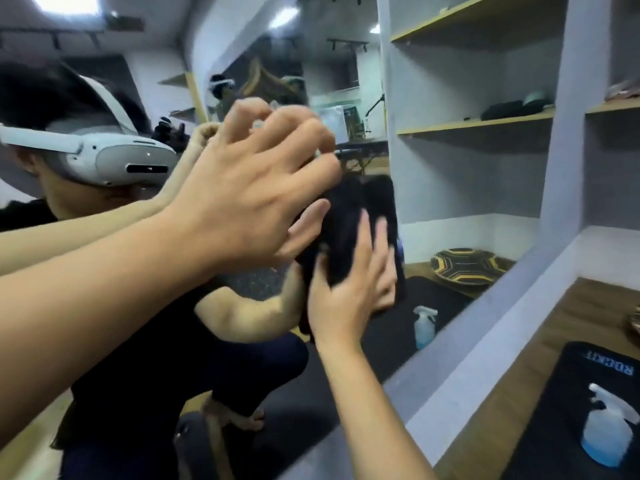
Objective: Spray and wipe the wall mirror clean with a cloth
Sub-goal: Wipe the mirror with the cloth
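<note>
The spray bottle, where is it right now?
In the head view, the spray bottle stands at lower right on the black mat, right of the mirror.

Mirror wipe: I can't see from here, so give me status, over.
Right hand flat, pressing black cloth on mirror. Left hand raised, fingers loosely curled, no grip. Spray bottle parked on mat. Nothing obstructing.
</note>
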Demonstrator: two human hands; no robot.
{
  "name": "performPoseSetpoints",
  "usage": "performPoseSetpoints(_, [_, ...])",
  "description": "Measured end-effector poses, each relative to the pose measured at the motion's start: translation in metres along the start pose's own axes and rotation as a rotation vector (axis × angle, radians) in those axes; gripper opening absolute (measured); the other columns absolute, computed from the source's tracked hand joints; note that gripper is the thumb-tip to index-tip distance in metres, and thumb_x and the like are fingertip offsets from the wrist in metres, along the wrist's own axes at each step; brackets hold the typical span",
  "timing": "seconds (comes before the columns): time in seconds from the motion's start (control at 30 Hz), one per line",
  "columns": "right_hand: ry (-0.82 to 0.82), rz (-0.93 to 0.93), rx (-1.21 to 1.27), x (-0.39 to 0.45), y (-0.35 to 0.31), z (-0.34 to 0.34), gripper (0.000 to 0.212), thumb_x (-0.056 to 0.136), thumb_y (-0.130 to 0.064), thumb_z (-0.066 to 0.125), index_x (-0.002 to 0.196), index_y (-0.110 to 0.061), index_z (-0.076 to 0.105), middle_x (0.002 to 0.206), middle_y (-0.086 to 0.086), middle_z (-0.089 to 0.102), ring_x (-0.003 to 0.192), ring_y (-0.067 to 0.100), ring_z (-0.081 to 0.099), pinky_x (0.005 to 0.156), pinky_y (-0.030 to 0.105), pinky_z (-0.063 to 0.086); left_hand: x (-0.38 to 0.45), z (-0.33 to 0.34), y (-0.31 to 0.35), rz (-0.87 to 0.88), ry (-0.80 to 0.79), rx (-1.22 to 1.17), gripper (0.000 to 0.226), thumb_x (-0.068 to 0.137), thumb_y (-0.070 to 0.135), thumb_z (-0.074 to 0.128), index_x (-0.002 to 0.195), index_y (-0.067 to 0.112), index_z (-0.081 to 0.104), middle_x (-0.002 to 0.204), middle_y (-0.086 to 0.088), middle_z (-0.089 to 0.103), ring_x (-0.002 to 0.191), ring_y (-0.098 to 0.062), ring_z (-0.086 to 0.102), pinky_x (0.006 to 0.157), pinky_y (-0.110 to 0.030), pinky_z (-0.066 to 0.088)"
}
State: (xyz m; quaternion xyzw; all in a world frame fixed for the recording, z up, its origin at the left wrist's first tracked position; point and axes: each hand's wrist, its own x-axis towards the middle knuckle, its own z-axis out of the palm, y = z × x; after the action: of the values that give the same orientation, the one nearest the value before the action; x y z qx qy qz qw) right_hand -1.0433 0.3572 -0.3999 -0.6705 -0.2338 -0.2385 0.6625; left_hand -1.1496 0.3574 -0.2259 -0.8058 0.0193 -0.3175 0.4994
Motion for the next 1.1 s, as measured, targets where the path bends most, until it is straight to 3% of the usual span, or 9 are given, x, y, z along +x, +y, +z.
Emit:
performPoseSetpoints(0.1, [-0.018,0.391,-0.023,-0.070,0.082,-0.006,0.072,0.086,-0.062,0.041,0.152,-0.042,0.022,0.163,-0.008,0.030,0.146,0.030,0.031,0.111,0.055,0.025,-0.006,0.010,0.019,0.142,-0.150,-0.008,0.025,0.098,0.034,0.046,0.101,0.011,0.056,0.118,-0.014,0.063,0.122,-0.036,0.059,0.099,-0.052,0.035])
performPoseSetpoints(0.23, [-0.067,0.927,0.074,-0.105,0.132,-0.007,0.095,0.079,-0.070,0.032,0.157,-0.015,0.031,0.162,0.008,0.032,0.145,0.038,0.029,0.118,0.054,0.017,0.007,0.014,0.017,0.229,-0.193,-0.038,0.024,0.095,0.035,0.052,0.098,0.012,0.057,0.111,-0.011,0.063,0.112,-0.034,0.061,0.095,-0.050,0.038])
performPoseSetpoints(0.33, [-0.036,1.098,0.139,-0.078,0.125,-0.008,0.075,0.096,-0.054,0.047,0.156,-0.011,0.032,0.163,0.008,0.031,0.141,0.040,0.030,0.119,0.051,0.016,0.019,0.018,0.001,0.210,-0.223,-0.010,0.024,0.094,0.035,0.049,0.096,0.012,0.057,0.108,-0.010,0.063,0.107,-0.035,0.062,0.093,-0.049,0.039])
performPoseSetpoints(0.4, [-0.017,0.977,0.068,-0.049,0.111,-0.003,0.065,0.099,-0.041,0.052,0.155,-0.013,0.034,0.164,0.000,0.029,0.143,0.037,0.025,0.116,0.051,0.013,0.022,0.023,-0.008,0.160,-0.207,-0.005,0.021,0.093,0.033,0.049,0.095,0.013,0.055,0.106,-0.010,0.062,0.105,-0.035,0.062,0.092,-0.049,0.039])
performPoseSetpoints(0.53, [-0.035,0.533,0.008,0.021,0.060,0.003,0.063,0.096,-0.045,0.049,0.151,-0.015,0.041,0.164,-0.011,0.027,0.139,0.038,0.033,0.107,0.053,0.023,0.019,0.035,-0.013,0.115,-0.184,0.010,0.018,0.094,0.031,0.048,0.095,0.013,0.052,0.105,-0.010,0.061,0.105,-0.035,0.062,0.093,-0.050,0.040])
performPoseSetpoints(0.73, [-0.046,-0.238,0.006,0.162,-0.089,0.000,0.066,0.092,-0.047,0.054,0.153,-0.031,0.037,0.165,-0.009,0.023,0.144,0.038,0.027,0.110,0.055,0.022,0.018,0.036,-0.011,0.051,-0.082,0.014,0.026,0.090,0.021,0.030,0.084,0.011,0.052,0.089,-0.012,0.053,0.085,-0.034,0.057,0.084,-0.054,0.046])
performPoseSetpoints(0.87, [-0.115,-0.680,-0.031,0.223,-0.177,-0.006,0.067,0.093,-0.046,0.056,0.155,-0.041,0.030,0.166,-0.012,0.020,0.145,0.036,0.023,0.114,0.057,0.022,0.015,0.041,-0.011,0.077,-0.093,0.024,0.014,0.082,0.024,0.054,0.082,0.011,0.049,0.085,-0.011,0.046,0.080,-0.034,0.051,0.080,-0.054,0.047])
performPoseSetpoints(0.97, [-0.065,-0.656,0.002,0.230,-0.178,-0.001,0.067,0.093,-0.050,0.054,0.155,-0.043,0.031,0.165,-0.012,0.023,0.145,0.033,0.024,0.113,0.057,0.024,0.016,0.042,-0.012,0.046,-0.100,0.055,0.017,0.085,0.027,0.056,0.084,0.011,0.050,0.088,-0.012,0.049,0.088,-0.035,0.057,0.085,-0.054,0.045])
performPoseSetpoints(1.1, [0.042,-0.364,0.040,0.200,-0.103,0.005,0.070,0.089,-0.056,0.050,0.154,-0.043,0.031,0.165,-0.012,0.024,0.146,0.031,0.027,0.110,0.053,0.023,0.016,0.043,-0.012,0.018,-0.140,0.098,0.024,0.091,0.033,0.048,0.092,0.012,0.060,0.108,-0.010,0.064,0.121,-0.033,0.061,0.101,-0.055,0.038])
